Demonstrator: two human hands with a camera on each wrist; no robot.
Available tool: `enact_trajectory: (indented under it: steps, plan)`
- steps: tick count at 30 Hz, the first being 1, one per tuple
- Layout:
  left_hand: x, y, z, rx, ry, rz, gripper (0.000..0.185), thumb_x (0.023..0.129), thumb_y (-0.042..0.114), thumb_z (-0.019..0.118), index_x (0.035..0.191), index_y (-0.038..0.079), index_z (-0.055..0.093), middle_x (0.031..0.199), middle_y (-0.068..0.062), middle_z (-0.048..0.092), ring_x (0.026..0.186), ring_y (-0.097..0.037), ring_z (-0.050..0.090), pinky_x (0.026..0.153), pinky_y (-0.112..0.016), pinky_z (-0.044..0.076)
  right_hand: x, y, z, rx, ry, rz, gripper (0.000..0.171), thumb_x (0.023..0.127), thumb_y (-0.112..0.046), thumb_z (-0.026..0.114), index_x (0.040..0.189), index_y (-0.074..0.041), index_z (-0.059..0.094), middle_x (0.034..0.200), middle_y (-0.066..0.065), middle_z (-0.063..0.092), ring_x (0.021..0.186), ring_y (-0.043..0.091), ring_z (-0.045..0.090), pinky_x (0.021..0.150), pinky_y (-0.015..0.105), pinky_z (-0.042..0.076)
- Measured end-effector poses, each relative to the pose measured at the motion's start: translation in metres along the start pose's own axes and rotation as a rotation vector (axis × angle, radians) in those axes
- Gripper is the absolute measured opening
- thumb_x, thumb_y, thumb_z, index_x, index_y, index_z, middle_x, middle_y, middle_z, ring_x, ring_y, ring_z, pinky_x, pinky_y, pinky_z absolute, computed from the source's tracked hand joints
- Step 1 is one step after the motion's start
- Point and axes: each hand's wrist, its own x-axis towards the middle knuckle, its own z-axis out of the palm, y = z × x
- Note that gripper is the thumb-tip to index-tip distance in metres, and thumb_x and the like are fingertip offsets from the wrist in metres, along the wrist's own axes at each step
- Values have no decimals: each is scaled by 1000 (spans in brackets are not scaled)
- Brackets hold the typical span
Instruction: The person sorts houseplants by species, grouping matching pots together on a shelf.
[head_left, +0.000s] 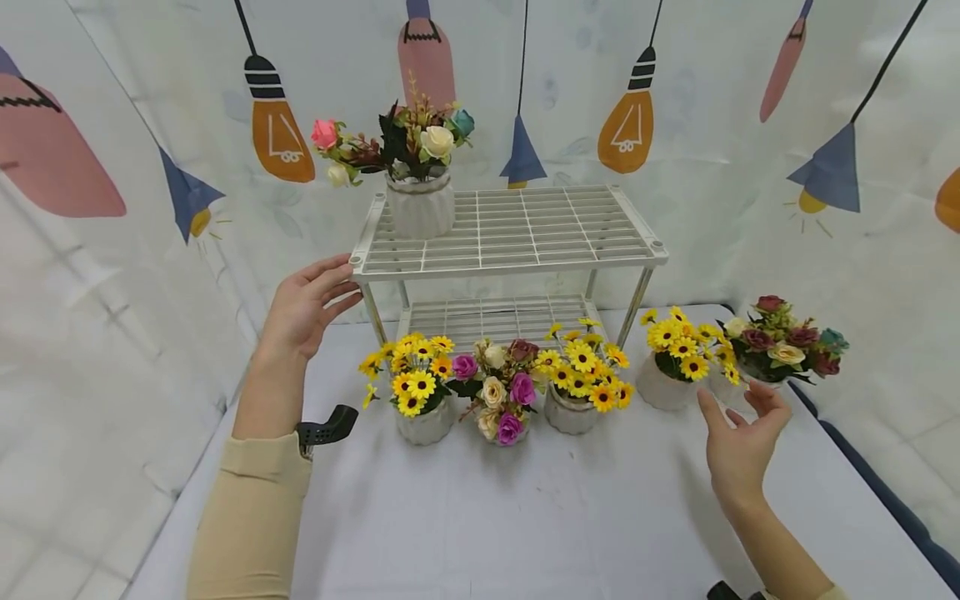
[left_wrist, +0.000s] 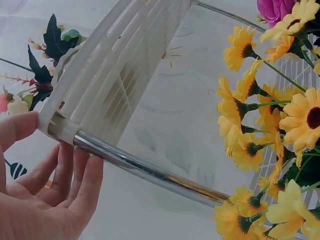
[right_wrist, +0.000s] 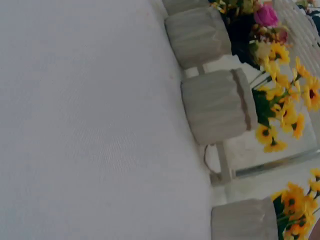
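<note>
My left hand (head_left: 303, 308) holds a front corner of a white two-tier wire shelf rack (head_left: 517, 271). In the left wrist view, the thumb lies on the corner and the fingers (left_wrist: 90, 185) curl under it beside the chrome post (left_wrist: 150, 172). Held in front of two flowerpots, my right hand (head_left: 742, 442) has its thumb and fingers spread apart. Nearest to it are a pot of yellow daisies (head_left: 678, 350) and a pot of dark red and cream roses (head_left: 787, 342), whose base the hand partly hides.
On the rack's top tier stands a pot of mixed roses (head_left: 420, 204). In front of the lower tier (head_left: 465, 317) are yellow daisies (head_left: 420, 383), purple and cream roses (head_left: 495, 392) and more daisies (head_left: 581, 371), all potted. A patterned curtain (head_left: 465, 150) hangs behind the white table (head_left: 510, 517).
</note>
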Motion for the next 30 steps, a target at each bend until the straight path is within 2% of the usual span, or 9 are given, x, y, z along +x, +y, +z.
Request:
enact_trajectory:
  steps: [4, 10, 17, 21, 26, 30]
  plan:
    - [-1, -1, -1, -19, 11, 5, 57, 98, 24, 74, 143, -4, 53, 118, -4, 66, 106, -20, 61, 91, -25, 56, 13, 14, -8, -57, 60, 50, 70, 97, -33, 73, 147, -20, 25, 139, -4, 29, 126, 6, 33, 99, 22, 38]
    - [2, 0, 0, -29, 9, 10, 56, 98, 23, 74, 142, -5, 53, 120, -5, 66, 105, -20, 62, 91, -26, 56, 36, 32, -18, -10, 143, 162, 77, 92, -34, 78, 147, -22, 25, 143, -2, 24, 131, 9, 23, 107, 27, 29]
    - [1, 1, 1, -36, 23, 2, 50, 97, 23, 75, 137, -2, 58, 118, -5, 66, 103, -20, 63, 89, -26, 57, 62, 46, -22, -50, 72, 319, 94, 93, -33, 76, 158, -20, 9, 162, 8, 8, 150, 20, 8, 123, 34, 12]
    - [-1, 2, 0, -22, 29, -2, 55, 97, 23, 75, 140, -4, 55, 118, -5, 66, 104, -20, 62, 90, -26, 57, 75, 53, -20, -63, 67, 347, 96, 92, -33, 77, 159, -20, 9, 165, 7, 8, 153, 20, 7, 124, 34, 11]
    - [0, 3, 1, -27, 22, -3, 56, 97, 23, 75, 141, -5, 54, 117, -4, 66, 104, -20, 63, 90, -26, 57, 90, 58, -19, -58, 97, 330, 98, 90, -30, 80, 160, -23, 11, 167, 1, 12, 153, 14, 9, 123, 26, 10]
    - [0, 3, 2, -24, 22, -12, 56, 97, 23, 75, 141, -4, 54, 116, -3, 67, 103, -19, 63, 90, -26, 57, 95, 62, -19, -58, 101, 337, 103, 89, -29, 81, 161, -22, 8, 168, 2, 10, 154, 14, 8, 122, 24, 9]
